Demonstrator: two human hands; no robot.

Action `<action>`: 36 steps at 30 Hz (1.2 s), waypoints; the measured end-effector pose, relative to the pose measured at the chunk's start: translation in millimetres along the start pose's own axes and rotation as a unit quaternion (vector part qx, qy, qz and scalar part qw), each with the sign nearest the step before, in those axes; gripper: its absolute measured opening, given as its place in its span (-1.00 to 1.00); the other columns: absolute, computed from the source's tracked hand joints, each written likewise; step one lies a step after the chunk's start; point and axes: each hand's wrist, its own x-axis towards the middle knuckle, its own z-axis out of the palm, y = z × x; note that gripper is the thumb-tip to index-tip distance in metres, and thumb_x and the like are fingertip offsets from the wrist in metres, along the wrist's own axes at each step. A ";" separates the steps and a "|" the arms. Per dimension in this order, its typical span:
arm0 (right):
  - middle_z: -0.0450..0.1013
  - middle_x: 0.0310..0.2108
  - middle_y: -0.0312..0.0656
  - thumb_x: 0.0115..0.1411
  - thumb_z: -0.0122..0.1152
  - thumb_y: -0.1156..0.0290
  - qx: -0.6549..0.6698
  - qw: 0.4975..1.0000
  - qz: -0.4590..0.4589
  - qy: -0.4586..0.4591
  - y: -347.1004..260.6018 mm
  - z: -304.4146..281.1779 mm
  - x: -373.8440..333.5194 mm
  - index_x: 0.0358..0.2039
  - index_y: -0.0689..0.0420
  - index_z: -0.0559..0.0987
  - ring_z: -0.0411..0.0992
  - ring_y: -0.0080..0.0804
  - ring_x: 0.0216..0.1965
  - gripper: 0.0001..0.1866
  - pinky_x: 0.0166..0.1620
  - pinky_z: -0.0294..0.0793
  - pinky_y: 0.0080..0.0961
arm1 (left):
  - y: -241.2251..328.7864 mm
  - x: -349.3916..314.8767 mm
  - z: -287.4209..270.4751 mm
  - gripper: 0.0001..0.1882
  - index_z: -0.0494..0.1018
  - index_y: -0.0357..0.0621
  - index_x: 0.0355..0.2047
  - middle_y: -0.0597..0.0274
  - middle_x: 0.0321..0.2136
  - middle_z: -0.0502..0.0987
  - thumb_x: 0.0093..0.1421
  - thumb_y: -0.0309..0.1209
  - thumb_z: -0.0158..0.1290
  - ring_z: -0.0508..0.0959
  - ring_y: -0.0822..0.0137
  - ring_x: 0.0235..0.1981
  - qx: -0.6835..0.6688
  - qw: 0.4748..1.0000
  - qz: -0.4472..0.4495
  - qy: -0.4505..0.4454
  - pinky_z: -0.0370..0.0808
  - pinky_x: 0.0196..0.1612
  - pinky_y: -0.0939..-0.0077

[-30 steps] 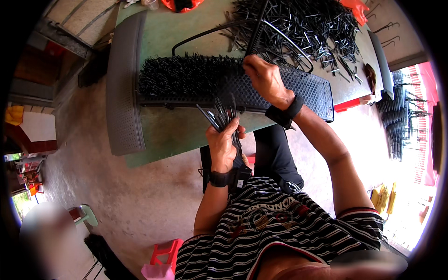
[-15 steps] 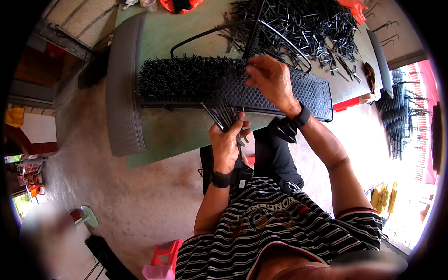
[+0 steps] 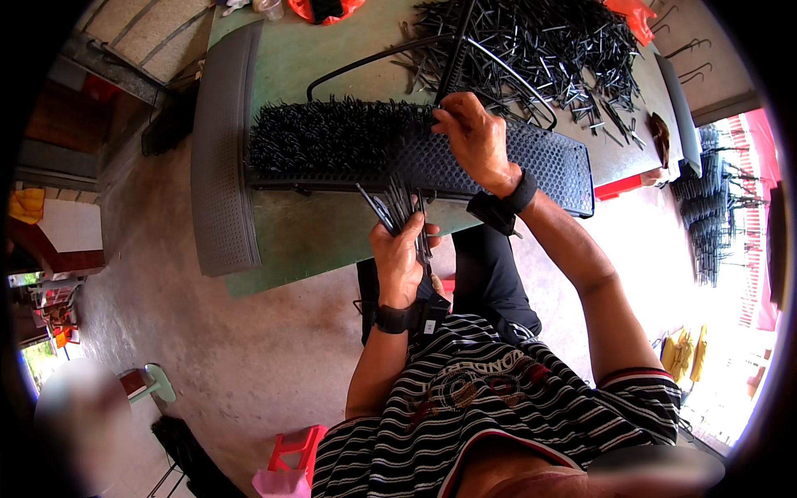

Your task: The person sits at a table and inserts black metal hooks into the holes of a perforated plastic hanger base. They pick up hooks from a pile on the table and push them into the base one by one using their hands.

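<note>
My left hand (image 3: 400, 264) is closed round a bunch of thin black strips (image 3: 386, 207), their ends fanning up and away from me at the table's near edge. A long black perforated panel (image 3: 548, 164) lies across the table. Black strips (image 3: 328, 137) stand densely like bristles over its left part, while the holes on its right part show bare. Over the panel, at the border between the two parts, is my right hand (image 3: 480, 143), thumb and fingers pinched near the far edge. Whatever lies between those fingertips is too small to make out.
A large heap of loose black strips (image 3: 540, 62) covers the far right of the green table (image 3: 290, 241). Bent black tubing (image 3: 365, 56) rises behind the panel. Grey perforated sheets (image 3: 222, 166) lie along the left edge. A red stool (image 3: 297, 452) stands on the floor.
My right hand has moved slightly left and toward the panel's far edge, its fingers drawing in. The left hand keeps the bunch in nearly the same place.
</note>
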 end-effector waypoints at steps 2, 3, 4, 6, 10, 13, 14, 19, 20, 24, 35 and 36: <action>0.46 -0.54 -0.07 0.11 0.14 0.55 -0.005 1.000 0.007 0.001 5.6 2.3 -2.3 -0.34 0.21 0.42 0.53 -0.32 -0.51 -0.89 -0.51 0.46 -0.52 | 0.3 -0.1 1.1 -0.78 0.47 -0.24 -0.22 0.19 -0.45 0.52 0.08 -0.54 0.10 0.51 0.34 -0.58 0.007 1.000 0.005 -0.001 0.48 -0.60 0.51; 0.45 -0.54 -0.07 0.10 0.14 0.53 -0.008 1.000 0.011 0.002 8.9 3.5 -3.3 -0.35 0.20 0.43 0.52 -0.28 -0.52 -0.90 -0.52 0.46 -0.48 | 0.2 -0.1 1.2 -0.78 0.47 -0.24 -0.22 0.19 -0.45 0.52 0.08 -0.54 0.10 0.51 0.34 -0.59 0.007 1.000 0.008 -0.002 0.46 -0.61 0.52; 0.44 -0.54 -0.08 0.10 0.14 0.50 -0.076 0.996 -0.043 -0.027 12.5 3.3 -3.0 -0.36 0.19 0.44 0.50 -0.23 -0.53 -0.90 -0.52 0.45 -0.43 | 0.0 -0.4 0.8 -0.78 0.48 -0.24 -0.22 0.19 -0.44 0.52 0.08 -0.54 0.10 0.51 0.35 -0.60 0.006 1.000 0.011 -0.003 0.45 -0.62 0.53; 0.41 -0.55 -0.10 0.08 0.15 0.45 -0.209 0.963 -0.149 -0.084 18.6 1.1 -1.2 -0.39 0.17 0.46 0.45 -0.13 -0.55 -0.90 -0.51 0.42 -0.33 | 0.5 -1.8 1.8 -0.80 0.47 -0.25 -0.23 0.21 -0.47 0.51 0.08 -0.56 0.10 0.49 0.37 -0.62 0.009 1.000 0.016 -0.002 0.43 -0.65 0.55; 0.42 -0.54 -0.14 0.04 0.19 0.35 -0.228 0.964 -0.118 -0.065 1.1 -1.5 -3.2 -0.43 0.14 0.52 0.44 -0.10 -0.52 -0.85 -0.49 0.41 -0.30 | -1.6 -1.1 3.0 -0.79 0.47 -0.26 -0.23 0.24 -0.51 0.50 0.08 -0.58 0.09 0.48 0.39 -0.65 0.026 0.999 0.030 -0.009 0.41 -0.65 0.57; 0.47 -0.56 -0.13 -0.04 0.29 0.24 -0.122 0.972 -0.002 -0.199 -26.2 -7.8 -13.4 -0.46 0.14 0.56 0.48 -0.16 -0.50 -0.76 -0.46 0.44 -0.37 | -4.8 -0.1 5.1 -0.82 0.48 -0.25 -0.27 0.26 -0.52 0.50 0.07 -0.60 0.09 0.48 0.40 -0.65 0.043 0.998 0.050 -0.020 0.41 -0.66 0.58; 0.50 -0.59 -0.12 -0.10 0.33 0.17 -0.134 0.957 0.031 -0.256 -23.3 -7.8 -17.9 -0.51 0.14 0.59 0.50 -0.22 -0.52 -0.71 -0.44 0.47 -0.41 | -6.8 0.4 5.6 -0.84 0.47 -0.25 -0.29 0.26 -0.52 0.50 0.08 -0.60 0.08 0.48 0.41 -0.65 0.046 0.997 0.056 -0.029 0.42 -0.66 0.58; 0.50 -0.64 -0.11 -0.02 0.24 0.35 -0.038 0.975 0.122 -0.181 -11.3 -4.4 -21.5 -0.51 0.23 0.60 0.49 -0.37 -0.63 -0.81 -0.52 0.44 -0.52 | -13.0 1.4 9.3 -0.91 0.46 -0.24 -0.37 0.27 -0.52 0.51 0.08 -0.60 0.09 0.49 0.41 -0.63 0.058 0.996 0.054 -0.035 0.43 -0.64 0.58; 0.49 -0.65 -0.11 -0.02 0.23 0.37 -0.024 0.971 0.163 -0.174 -14.1 -5.5 -19.8 -0.50 0.25 0.60 0.48 -0.41 -0.65 -0.82 -0.54 0.44 -0.54 | -13.9 2.2 7.6 -0.91 0.46 -0.25 -0.36 0.27 -0.52 0.51 0.08 -0.60 0.08 0.50 0.41 -0.63 0.067 0.996 0.053 -0.037 0.44 -0.63 0.58; 0.46 -0.71 -0.14 0.01 0.18 0.42 -0.005 0.967 0.197 -0.160 -16.5 -6.9 -17.7 -0.49 0.31 0.59 0.46 -0.49 -0.70 -0.82 -0.59 0.41 -0.57 | -14.2 3.6 4.2 -0.89 0.47 -0.27 -0.34 0.27 -0.52 0.51 0.08 -0.60 0.08 0.50 0.40 -0.62 0.071 0.995 0.051 -0.044 0.44 -0.62 0.58; 0.50 -0.61 -0.11 0.00 0.21 0.42 -0.024 0.962 0.170 -0.214 -2.2 -7.1 -13.4 -0.43 0.25 0.59 0.49 -0.47 -0.55 -0.83 -0.45 0.45 -0.54 | -21.6 6.1 -5.8 -0.86 0.50 -0.24 -0.27 0.27 -0.48 0.53 0.13 -0.52 0.07 0.48 0.42 -0.63 0.055 0.995 0.020 -0.079 0.39 -0.62 0.58; 0.50 -0.60 -0.11 0.00 0.21 0.43 -0.030 0.968 0.161 -0.192 -1.6 -7.4 -13.1 -0.42 0.25 0.59 0.49 -0.47 -0.56 -0.84 -0.46 0.45 -0.54 | -21.6 6.2 -6.4 -0.86 0.50 -0.23 -0.27 0.27 -0.48 0.53 0.13 -0.52 0.07 0.48 0.42 -0.64 0.051 0.995 0.015 -0.080 0.39 -0.61 0.58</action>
